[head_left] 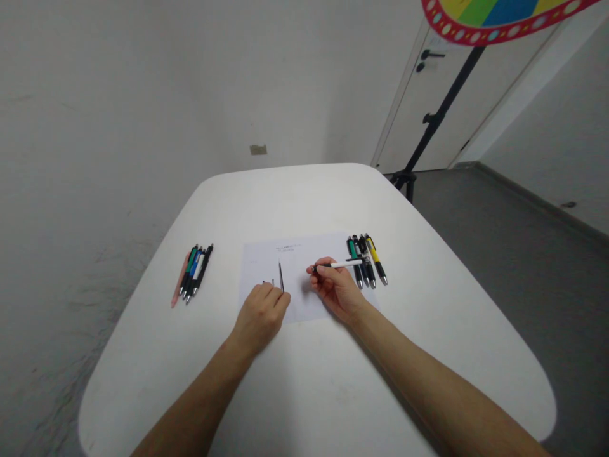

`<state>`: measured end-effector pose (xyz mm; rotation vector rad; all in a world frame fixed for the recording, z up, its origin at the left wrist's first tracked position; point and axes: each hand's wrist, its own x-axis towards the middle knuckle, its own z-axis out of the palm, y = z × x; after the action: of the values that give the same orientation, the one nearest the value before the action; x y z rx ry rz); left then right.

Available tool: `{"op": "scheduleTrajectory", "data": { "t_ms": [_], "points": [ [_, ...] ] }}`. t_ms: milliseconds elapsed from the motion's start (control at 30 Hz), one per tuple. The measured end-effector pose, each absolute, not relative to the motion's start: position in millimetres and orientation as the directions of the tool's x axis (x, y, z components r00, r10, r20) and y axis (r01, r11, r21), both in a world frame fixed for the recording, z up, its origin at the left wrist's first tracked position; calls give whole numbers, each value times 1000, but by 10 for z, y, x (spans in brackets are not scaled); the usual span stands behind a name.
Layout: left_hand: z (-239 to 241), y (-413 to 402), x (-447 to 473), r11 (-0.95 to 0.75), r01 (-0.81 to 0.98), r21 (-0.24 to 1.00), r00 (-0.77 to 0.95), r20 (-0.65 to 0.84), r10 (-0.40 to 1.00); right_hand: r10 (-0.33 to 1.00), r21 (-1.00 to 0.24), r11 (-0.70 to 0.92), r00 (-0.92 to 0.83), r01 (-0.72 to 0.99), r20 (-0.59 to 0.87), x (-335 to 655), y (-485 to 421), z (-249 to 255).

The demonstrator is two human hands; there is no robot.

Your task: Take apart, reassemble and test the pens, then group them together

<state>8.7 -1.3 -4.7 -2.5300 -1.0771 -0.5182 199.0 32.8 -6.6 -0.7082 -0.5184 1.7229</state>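
My right hand (335, 289) is closed around a white pen (343, 263) with black ends, held almost level above the paper. Between the fingertips of my left hand (261, 314), which is closed, a thin dark pen refill (281, 277) sticks up and away from me. Just beyond the left knuckles a small short piece shows, too small to name. Under both hands lies a white sheet of paper (252, 260) with a few printed lines near its top. What the left palm covers is hidden.
On the table (295, 203), several pens (195, 273) lie side by side at left, a pink one outermost. Several more pens (365, 260), including a green and a yellow one, lie just right of my right hand. A colourful wheel (495, 19) on a black stand (442, 108) is beyond the table.
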Motion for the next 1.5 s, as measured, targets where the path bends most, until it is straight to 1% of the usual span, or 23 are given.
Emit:
{"op": "scheduleTrajectory", "data": {
  "t_ms": [200, 433, 1167, 1267, 1333, 1400, 1500],
  "points": [
    [-68, -7, 79, -670, 730, -137, 656, 418, 629, 967, -682, -256, -177, -685, -185, 1991, 326, -70],
    [-64, -4, 88, -642, 757, -124, 634, 376, 675, 965, -686, -261, -184, -679, -184, 1990, 327, -72],
    [-37, -7, 115, -640, 767, -57, 606, 393, 691, 968, -719, -251, -178, -648, -177, 1990, 310, -26],
    [-11, -8, 118, -651, 757, -53, 603, 440, 665, 970, -753, -241, -185, -612, -160, 1982, 288, -4],
    [9, -11, 130, -665, 747, -34, 583, 515, 628, 968, -799, -231, -217, -555, -130, 1964, 261, 7],
    [25, -16, 148, -679, 734, 18, 521, 626, 580, 958, -841, -222, -272, -493, -94, 1938, 231, 6],
    [36, -18, 177, -699, 705, 118, 387, 762, 519, 937, -857, -232, -343, -460, -70, 1903, 197, -18]
  ]
}}
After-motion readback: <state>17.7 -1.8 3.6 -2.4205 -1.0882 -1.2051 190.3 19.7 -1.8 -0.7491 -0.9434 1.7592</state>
